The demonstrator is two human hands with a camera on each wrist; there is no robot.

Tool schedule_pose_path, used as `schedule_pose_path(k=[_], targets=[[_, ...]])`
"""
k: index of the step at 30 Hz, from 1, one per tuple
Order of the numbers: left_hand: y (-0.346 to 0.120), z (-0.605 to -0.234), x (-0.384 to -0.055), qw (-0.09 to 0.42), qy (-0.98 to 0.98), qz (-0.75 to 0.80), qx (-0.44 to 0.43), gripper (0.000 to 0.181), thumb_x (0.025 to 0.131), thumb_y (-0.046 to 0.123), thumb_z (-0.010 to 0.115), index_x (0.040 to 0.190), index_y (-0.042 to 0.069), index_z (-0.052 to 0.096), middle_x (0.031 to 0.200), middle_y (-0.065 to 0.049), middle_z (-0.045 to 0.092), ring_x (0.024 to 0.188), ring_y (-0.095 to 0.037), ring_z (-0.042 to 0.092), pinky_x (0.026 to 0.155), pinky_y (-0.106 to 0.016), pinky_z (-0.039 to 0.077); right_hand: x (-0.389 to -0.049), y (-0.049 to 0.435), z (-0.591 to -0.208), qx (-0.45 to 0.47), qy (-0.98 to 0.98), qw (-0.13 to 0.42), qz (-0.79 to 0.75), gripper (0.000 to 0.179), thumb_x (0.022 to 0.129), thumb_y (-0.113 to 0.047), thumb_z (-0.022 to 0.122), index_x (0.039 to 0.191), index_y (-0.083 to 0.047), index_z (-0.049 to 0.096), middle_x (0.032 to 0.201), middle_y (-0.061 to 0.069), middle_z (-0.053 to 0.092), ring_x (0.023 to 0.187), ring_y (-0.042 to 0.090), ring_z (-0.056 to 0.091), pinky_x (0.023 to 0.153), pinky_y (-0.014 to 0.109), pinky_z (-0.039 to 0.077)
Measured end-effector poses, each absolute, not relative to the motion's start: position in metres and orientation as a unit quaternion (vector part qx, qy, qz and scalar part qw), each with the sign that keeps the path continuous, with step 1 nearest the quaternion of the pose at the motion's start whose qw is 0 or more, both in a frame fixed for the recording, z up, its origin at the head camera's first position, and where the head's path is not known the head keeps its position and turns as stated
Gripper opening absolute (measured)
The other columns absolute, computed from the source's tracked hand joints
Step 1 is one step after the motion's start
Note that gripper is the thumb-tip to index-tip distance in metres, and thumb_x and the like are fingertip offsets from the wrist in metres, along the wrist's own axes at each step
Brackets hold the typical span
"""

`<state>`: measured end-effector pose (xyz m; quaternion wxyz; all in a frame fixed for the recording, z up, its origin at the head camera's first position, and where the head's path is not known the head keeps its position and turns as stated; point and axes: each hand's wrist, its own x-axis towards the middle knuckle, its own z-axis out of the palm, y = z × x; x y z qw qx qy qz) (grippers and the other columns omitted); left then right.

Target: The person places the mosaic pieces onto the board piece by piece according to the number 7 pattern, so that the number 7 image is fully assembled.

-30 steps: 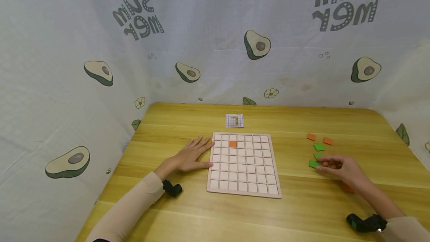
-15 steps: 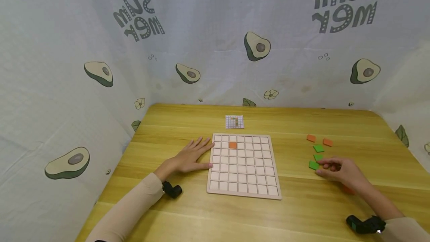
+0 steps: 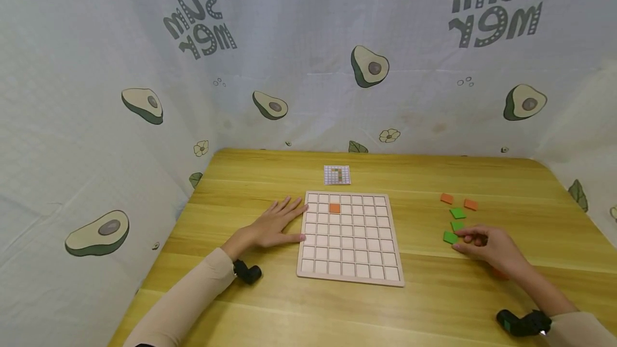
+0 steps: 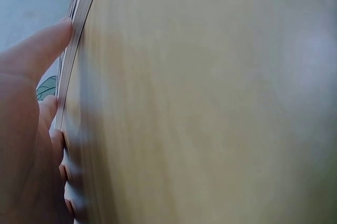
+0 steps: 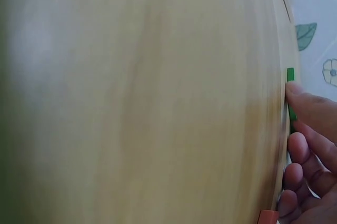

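My left hand [image 3: 272,226] lies with fingers spread on the table, thumb and fingertips touching the left edge of a pale wooden grid board [image 3: 398,280]. One orange square tile [image 3: 335,208] sits in a cell in its second row from the back. On the right, my right hand [image 3: 491,245] has thumb and index finger at the edges of the nearest green square tile [image 3: 450,238], pinching it at the table surface. The right wrist view shows that green tile [image 5: 290,74] edge-on by the thumb. Another green tile [image 3: 456,225] lies just behind, partly covered by the index finger.
Beyond these lie a third green tile [image 3: 457,213] and two orange ones, a left orange tile [image 3: 446,198] and a right orange tile [image 3: 470,205]. Another orange tile [image 3: 500,273] is partly hidden under my right wrist. A small printed grid card [image 3: 337,175] lies behind the board.
Both hands stay almost where they were; my right fingers shift only slightly at the green tile. The tiles and board keep their places.
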<state>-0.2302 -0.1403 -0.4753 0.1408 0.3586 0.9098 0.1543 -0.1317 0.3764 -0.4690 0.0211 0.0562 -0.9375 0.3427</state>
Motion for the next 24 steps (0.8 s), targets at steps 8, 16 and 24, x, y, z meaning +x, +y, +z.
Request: schedule_pose_path(k=[8, 16, 24], targets=[[-0.14, -0.474, -0.23, 0.141, 0.91, 0.155, 0.357, 0.085, 0.096, 0.069, 0.042, 0.162, 0.026, 0.01, 0.167, -0.001, 0.001, 0.152, -0.028, -0.005, 0.119, -0.05, -0.003, -0.131, 0.377, -0.469, 0.072, -0.935, 0.029, 0.346, 0.028, 0.085, -0.009, 0.08, 0.105, 0.009, 0.071, 0.082, -0.002, 0.061, 0.067, 0.003, 0.048, 0.055, 0.022, 0.043], [-0.14, -0.474, -0.23, 0.146, 0.912, 0.15, 0.354, 0.085, 0.096, 0.069, 0.042, 0.162, 0.028, 0.008, 0.167, 0.001, -0.002, 0.152, -0.025, -0.007, 0.119, -0.049, -0.004, -0.131, 0.378, -0.466, 0.069, -0.925, 0.012, 0.374, 0.031, 0.088, -0.008, 0.077, 0.109, 0.013, 0.068, 0.084, 0.001, 0.063, 0.069, 0.004, 0.053, 0.057, 0.022, 0.046], [-0.14, -0.474, -0.231, 0.145, 0.911, 0.147, 0.357, 0.084, 0.097, 0.068, 0.042, 0.162, 0.028, 0.007, 0.167, 0.0, -0.002, 0.152, -0.027, -0.006, 0.119, -0.05, -0.004, -0.135, 0.376, -0.457, 0.047, -0.929, -0.004, 0.366, 0.037, 0.089, -0.017, 0.077, 0.112, 0.01, 0.067, 0.087, 0.002, 0.063, 0.071, 0.006, 0.053, 0.059, 0.024, 0.047]])
